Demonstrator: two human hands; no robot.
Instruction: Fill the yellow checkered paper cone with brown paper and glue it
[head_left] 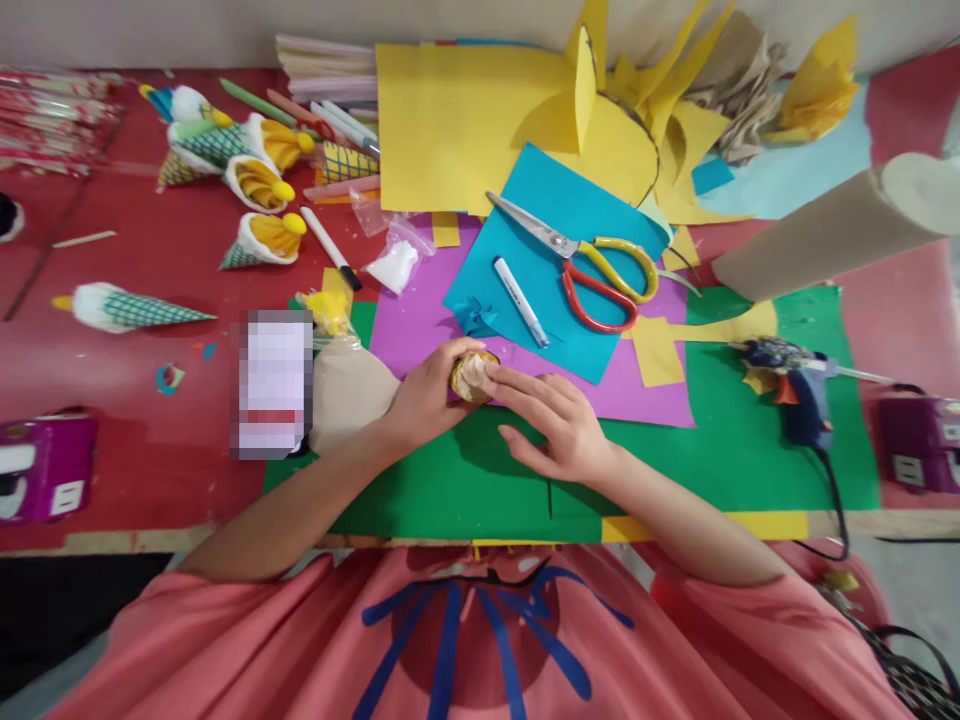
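My left hand (pixel 433 392) is wrapped round a small paper cone with a yellow rim, seen from its open end. Crumpled cream paper (pixel 473 376) fills the cone's mouth. My right hand (pixel 559 425) has its fingers stretched out, and the fingertips touch the edge of that filling. Beyond them lie a white marker (pixel 520 302), a piece of cut blue paper (pixel 478 317) and scissors (pixel 570 247) with red and yellow handles, on a blue sheet (pixel 592 360). The cone's lower part is hidden by my left hand.
Finished-looking paper cones (pixel 259 238) lie at the left, near a phone (pixel 271 385). A glue gun (pixel 802 385) with its cord rests at the right, below a paper roll (pixel 832 230). Yellow card (pixel 450 130) stands at the back. Purple boxes (pixel 52 465) flank the red table.
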